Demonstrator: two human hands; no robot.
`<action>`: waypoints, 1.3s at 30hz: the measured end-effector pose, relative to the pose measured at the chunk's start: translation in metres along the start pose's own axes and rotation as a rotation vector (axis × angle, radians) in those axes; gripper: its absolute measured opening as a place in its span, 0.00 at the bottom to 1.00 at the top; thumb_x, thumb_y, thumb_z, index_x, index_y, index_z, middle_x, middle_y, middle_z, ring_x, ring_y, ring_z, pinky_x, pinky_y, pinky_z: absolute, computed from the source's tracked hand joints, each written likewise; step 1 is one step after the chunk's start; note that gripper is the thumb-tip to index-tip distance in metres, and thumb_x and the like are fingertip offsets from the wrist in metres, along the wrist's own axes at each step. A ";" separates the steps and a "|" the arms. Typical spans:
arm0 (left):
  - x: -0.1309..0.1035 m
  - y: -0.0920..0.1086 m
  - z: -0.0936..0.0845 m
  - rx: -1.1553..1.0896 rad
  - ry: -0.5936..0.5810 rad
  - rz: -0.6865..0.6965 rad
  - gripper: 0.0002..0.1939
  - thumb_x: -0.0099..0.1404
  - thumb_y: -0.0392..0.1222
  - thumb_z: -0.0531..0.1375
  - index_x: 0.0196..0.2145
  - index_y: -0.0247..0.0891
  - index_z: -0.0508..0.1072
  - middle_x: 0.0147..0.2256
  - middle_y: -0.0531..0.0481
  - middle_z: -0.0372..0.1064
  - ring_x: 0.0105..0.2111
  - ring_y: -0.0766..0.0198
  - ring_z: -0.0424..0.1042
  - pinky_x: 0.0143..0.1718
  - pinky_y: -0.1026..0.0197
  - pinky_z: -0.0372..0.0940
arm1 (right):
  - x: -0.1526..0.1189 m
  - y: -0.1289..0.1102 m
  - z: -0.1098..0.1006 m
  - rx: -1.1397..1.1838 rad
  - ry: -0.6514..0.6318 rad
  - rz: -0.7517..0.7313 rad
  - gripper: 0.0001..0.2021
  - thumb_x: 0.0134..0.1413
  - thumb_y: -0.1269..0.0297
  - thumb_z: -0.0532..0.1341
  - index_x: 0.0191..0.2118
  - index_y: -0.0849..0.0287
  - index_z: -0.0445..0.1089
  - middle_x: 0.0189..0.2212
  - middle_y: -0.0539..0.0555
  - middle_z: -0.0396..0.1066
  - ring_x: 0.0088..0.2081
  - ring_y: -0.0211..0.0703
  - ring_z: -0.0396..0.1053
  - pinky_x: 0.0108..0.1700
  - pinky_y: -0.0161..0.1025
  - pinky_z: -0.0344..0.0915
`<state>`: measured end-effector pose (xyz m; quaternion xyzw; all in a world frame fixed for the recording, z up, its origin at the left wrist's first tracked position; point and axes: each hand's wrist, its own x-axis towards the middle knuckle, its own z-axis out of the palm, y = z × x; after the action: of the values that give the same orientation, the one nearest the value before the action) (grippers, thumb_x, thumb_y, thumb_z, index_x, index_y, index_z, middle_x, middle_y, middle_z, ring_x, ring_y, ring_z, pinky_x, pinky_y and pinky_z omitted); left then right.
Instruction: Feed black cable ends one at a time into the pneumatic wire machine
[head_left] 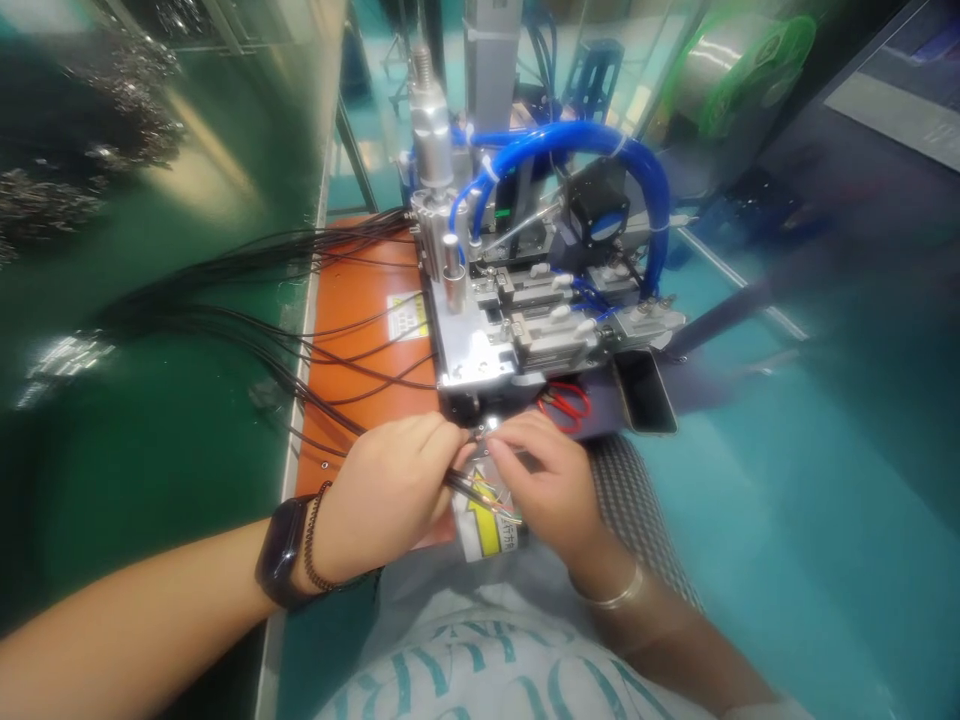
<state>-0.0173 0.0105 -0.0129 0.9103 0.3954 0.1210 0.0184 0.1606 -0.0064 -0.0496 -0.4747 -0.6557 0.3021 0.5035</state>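
My left hand (397, 480) is closed around a few black cables (469, 487), whose stripped ends with thin coloured wires stick out between my hands. Thumb and forefinger of my right hand (544, 475) are pinched close to my left fingertips, at the front of the metal machine (480, 350); whatever lies between them is too small to make out. Below the fingers a white label with a yellow arrow (487, 525) shows. More black cables (330, 405) run in from the left across the orange board (360, 380).
Red-handled scissors (568, 407) and a phone (645, 390) lie right of the machine's front. A thick blue hose (656, 190) arches over the machine. A green-rimmed spool (739, 70) stands at the back right. The green surface (187, 470) spans the left side.
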 end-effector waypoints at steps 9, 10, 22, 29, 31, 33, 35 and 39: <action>0.003 -0.007 0.003 -0.063 -0.100 0.056 0.21 0.62 0.29 0.48 0.52 0.37 0.65 0.42 0.45 0.66 0.39 0.59 0.64 0.37 0.57 0.63 | 0.009 0.005 -0.010 -0.187 -0.102 -0.094 0.06 0.59 0.69 0.56 0.33 0.58 0.70 0.31 0.52 0.72 0.35 0.41 0.66 0.41 0.40 0.63; 0.003 -0.008 0.004 -0.072 -0.077 0.053 0.23 0.62 0.28 0.48 0.54 0.37 0.64 0.44 0.44 0.65 0.40 0.59 0.64 0.39 0.57 0.63 | 0.010 0.007 -0.011 -0.182 -0.092 -0.006 0.06 0.59 0.67 0.57 0.31 0.58 0.69 0.29 0.51 0.71 0.34 0.41 0.66 0.39 0.39 0.63; 0.013 -0.018 0.012 -0.115 -0.012 0.096 0.19 0.66 0.32 0.47 0.50 0.40 0.71 0.35 0.46 0.66 0.33 0.62 0.63 0.33 0.59 0.61 | 0.015 0.022 -0.016 0.203 -0.256 0.631 0.06 0.54 0.63 0.58 0.32 0.58 0.69 0.29 0.49 0.69 0.32 0.38 0.65 0.35 0.35 0.61; 0.014 -0.017 0.015 -0.050 -0.004 0.136 0.17 0.67 0.34 0.48 0.49 0.39 0.71 0.34 0.45 0.66 0.33 0.61 0.62 0.32 0.59 0.59 | 0.014 0.027 -0.013 0.242 -0.204 0.663 0.04 0.52 0.65 0.58 0.29 0.59 0.68 0.28 0.48 0.68 0.32 0.37 0.64 0.34 0.34 0.60; 0.014 -0.017 0.016 -0.039 -0.009 0.136 0.17 0.67 0.34 0.48 0.49 0.40 0.71 0.34 0.46 0.65 0.33 0.61 0.62 0.32 0.59 0.59 | 0.014 0.028 -0.013 0.259 -0.185 0.675 0.05 0.51 0.65 0.59 0.29 0.59 0.68 0.27 0.48 0.67 0.31 0.37 0.63 0.33 0.34 0.59; 0.014 -0.016 0.016 -0.025 -0.016 0.132 0.17 0.68 0.35 0.48 0.49 0.41 0.70 0.34 0.46 0.65 0.33 0.62 0.61 0.32 0.60 0.58 | 0.014 0.028 -0.012 0.278 -0.170 0.680 0.04 0.50 0.65 0.59 0.28 0.59 0.67 0.26 0.47 0.66 0.30 0.37 0.63 0.33 0.34 0.59; 0.014 -0.015 0.016 0.001 -0.027 0.126 0.17 0.68 0.36 0.48 0.50 0.42 0.69 0.34 0.47 0.64 0.32 0.61 0.61 0.32 0.60 0.58 | 0.014 0.028 -0.011 0.285 -0.163 0.674 0.04 0.50 0.65 0.59 0.28 0.59 0.66 0.26 0.47 0.66 0.30 0.37 0.63 0.32 0.34 0.59; 0.012 -0.013 0.017 0.057 -0.064 0.115 0.16 0.68 0.38 0.47 0.49 0.42 0.68 0.34 0.47 0.63 0.32 0.61 0.60 0.31 0.59 0.56 | 0.013 0.027 -0.010 0.227 -0.153 0.671 0.04 0.50 0.65 0.60 0.28 0.59 0.66 0.24 0.47 0.65 0.28 0.37 0.62 0.30 0.34 0.58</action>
<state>-0.0145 0.0295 -0.0283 0.9351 0.3449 0.0813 -0.0018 0.1785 0.0148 -0.0653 -0.5804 -0.4617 0.5560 0.3753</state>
